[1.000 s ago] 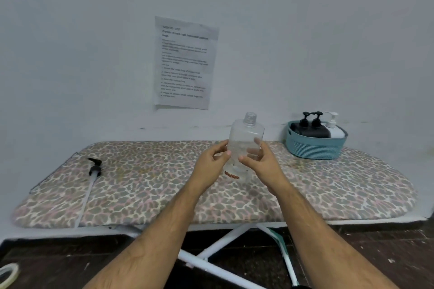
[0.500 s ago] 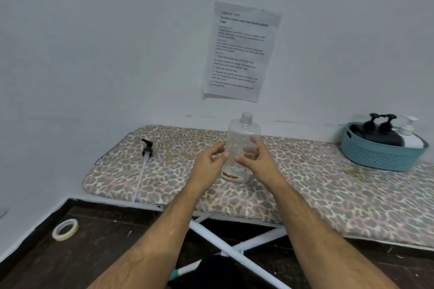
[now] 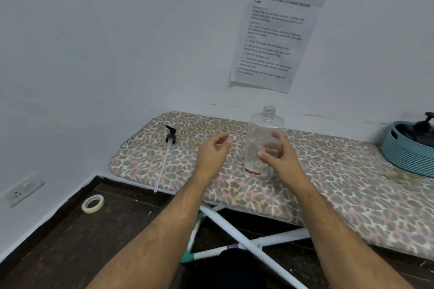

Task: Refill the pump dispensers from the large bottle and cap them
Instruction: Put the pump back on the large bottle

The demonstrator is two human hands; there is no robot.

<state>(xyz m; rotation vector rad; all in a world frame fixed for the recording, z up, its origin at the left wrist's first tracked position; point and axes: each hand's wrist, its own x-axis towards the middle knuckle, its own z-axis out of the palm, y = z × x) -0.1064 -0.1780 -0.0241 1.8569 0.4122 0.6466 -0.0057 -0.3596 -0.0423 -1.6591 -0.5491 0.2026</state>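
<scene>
One clear plastic bottle (image 3: 263,145) stood upright on the leopard-print surface (image 3: 328,185), its threaded neck uncapped and its body almost empty, with only a thin orange-brown layer at the bottom. One black pump head (image 3: 170,135) with a long white dip tube lay flat on the far left part of the surface, well apart from the bottle, the tube's near end reaching past the surface's edge. One teal ribbed basket (image 3: 408,155) sat at the far right, cut off by the frame edge; inside it one black pump-topped dispenser (image 3: 422,124) showed, and whether more stood beside it could not be told. Two hands were in view. The right hand (image 3: 279,159) was wrapped about the lower half of the bottle, thumb in front and fingers seen through the clear wall behind, grasping it. The left hand (image 3: 212,150) hung just left of the bottle, apart from it, fingers loosely curled and holding nothing. One printed sheet (image 3: 274,35) was stuck to the wall above the bottle. One roll of tape (image 3: 93,203) lay on the dark floor at the left, and one wall socket (image 3: 22,189) sat low on the left wall.
</scene>
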